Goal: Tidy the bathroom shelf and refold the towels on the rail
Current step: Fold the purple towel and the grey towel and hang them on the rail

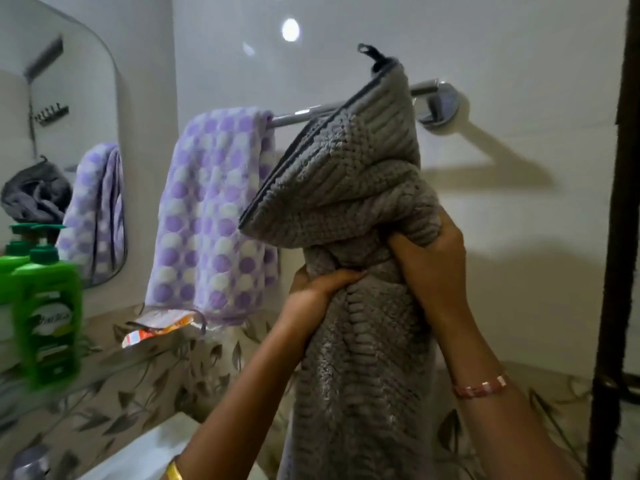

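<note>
We bunch the grey ribbed towel [349,209] before the chrome rail [304,114], left hand [320,289] and right hand [433,251] both gripping its gathered middle, fingers curled into cloth

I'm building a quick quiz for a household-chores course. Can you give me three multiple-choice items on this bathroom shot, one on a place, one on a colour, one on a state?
1. Where does the dotted towel hang?
A. on the rail, left of the grey towel
B. on the mirror's edge
C. over the sink

2. What colour are the pump bottles on the left?
A. blue
B. green
C. white

3. How is the grey towel held?
A. spread flat by open hands
B. pinched by one hand alone
C. bunched, with both hands gripping its middle

Answers:
1 A: the purple-and-white dotted towel drapes over the chrome rail beside the grey one.
2 B: both the bottle bodies and their pumps are green.
3 C: the left hand and the right hand both curl round the gathered cloth, its top corner standing up before the rail.
</note>
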### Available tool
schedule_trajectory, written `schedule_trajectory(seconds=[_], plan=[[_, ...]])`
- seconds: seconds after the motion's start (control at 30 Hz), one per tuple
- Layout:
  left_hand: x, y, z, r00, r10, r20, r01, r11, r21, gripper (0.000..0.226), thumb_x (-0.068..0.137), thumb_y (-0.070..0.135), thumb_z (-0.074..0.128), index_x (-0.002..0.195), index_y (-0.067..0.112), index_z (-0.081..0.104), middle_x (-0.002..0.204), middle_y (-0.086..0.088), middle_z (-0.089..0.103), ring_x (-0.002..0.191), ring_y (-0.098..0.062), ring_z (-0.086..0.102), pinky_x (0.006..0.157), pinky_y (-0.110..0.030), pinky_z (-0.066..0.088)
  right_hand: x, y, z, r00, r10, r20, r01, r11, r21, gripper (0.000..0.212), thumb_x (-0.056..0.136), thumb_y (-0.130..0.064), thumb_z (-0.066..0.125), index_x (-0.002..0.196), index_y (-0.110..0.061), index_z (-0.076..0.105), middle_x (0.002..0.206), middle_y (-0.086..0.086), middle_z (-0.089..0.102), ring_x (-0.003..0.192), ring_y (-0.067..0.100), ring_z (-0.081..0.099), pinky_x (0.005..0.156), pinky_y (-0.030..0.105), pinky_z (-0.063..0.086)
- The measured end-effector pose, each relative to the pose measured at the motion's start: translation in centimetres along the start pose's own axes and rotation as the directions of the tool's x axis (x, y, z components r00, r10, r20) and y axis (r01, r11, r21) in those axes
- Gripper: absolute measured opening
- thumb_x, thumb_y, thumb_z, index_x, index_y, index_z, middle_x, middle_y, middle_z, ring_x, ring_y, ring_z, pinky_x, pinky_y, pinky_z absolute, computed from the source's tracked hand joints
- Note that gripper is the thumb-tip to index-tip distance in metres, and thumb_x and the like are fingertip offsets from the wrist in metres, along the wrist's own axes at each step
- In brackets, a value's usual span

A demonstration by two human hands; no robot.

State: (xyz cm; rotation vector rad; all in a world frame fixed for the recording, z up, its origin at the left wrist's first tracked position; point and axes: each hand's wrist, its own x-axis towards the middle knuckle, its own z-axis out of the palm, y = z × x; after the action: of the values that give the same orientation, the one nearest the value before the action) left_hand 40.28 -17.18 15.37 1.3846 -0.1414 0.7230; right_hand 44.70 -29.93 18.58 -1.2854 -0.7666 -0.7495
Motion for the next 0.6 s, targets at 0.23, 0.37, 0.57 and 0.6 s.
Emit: schedule_trajectory(seconds=[0.23, 0.37, 0.57, 0.6], plan=[[-5.1, -1.6, -1.7, 0.984, -0.141, 0.107, 0.144, 0.989, -0.017, 0.043, 0.055, 0.034, 0.078, 0.095, 0.024, 0.063, 0.089, 0.004, 0.075, 0.086, -0.015, 0.07, 0.075, -0.027, 0.056, -4.3, -0.2, -1.5, 0.996, 0.042, -0.08, -0.042, 0.999, -0.002, 0.023, 0.077, -0.011, 0.068, 0.099, -0.008, 0.063, 0.079, -0.013, 0.06, 0.068, -0.008, 0.054, 0.061, 0.007, 0.046], [-8.5, -3.3, -3.5, 0.973, -0.186, 0.14, 0.196, 0.979, -0.062, 0.05, 0.053, 0.043, 0.077, 0.099, 0.027, 0.064, 0.098, 0.008, 0.073, 0.093, -0.011, 0.068, 0.074, -0.021, 0.054, -8.3, -0.6, -2.3, 0.985, 0.111, -0.131, -0.112, 0.994, -0.005, 0.021, 0.071, -0.017, 0.066, 0.091, -0.013, 0.061, 0.076, -0.013, 0.059, 0.062, -0.012, 0.052, 0.059, 0.006, 0.044], [-14.2, -6.1, -6.8, 0.871, -0.453, 0.191, 0.492, 0.813, -0.311, 0.063, 0.062, 0.064, 0.059, 0.111, 0.024, 0.064, 0.116, -0.003, 0.067, 0.11, -0.022, 0.061, 0.09, -0.036, 0.047, -16.2, -0.5, -3.2, 0.909, 0.352, -0.225, -0.365, 0.931, -0.019, 0.013, 0.074, -0.01, 0.07, 0.086, -0.012, 0.065, 0.077, -0.004, 0.063, 0.065, -0.003, 0.056, 0.058, 0.012, 0.045], [-15.3, -6.4, -7.2, 0.839, -0.507, 0.197, 0.544, 0.781, -0.307, 0.06, 0.064, 0.064, 0.057, 0.109, 0.025, 0.065, 0.114, -0.003, 0.068, 0.108, -0.023, 0.062, 0.087, -0.037, 0.048, -17.6, -0.4, -3.4, 0.89, 0.391, -0.234, -0.408, 0.913, -0.024, 0.012, 0.074, -0.011, 0.071, 0.084, -0.013, 0.065, 0.077, -0.003, 0.063, 0.064, -0.003, 0.057, 0.057, 0.01, 0.046]])
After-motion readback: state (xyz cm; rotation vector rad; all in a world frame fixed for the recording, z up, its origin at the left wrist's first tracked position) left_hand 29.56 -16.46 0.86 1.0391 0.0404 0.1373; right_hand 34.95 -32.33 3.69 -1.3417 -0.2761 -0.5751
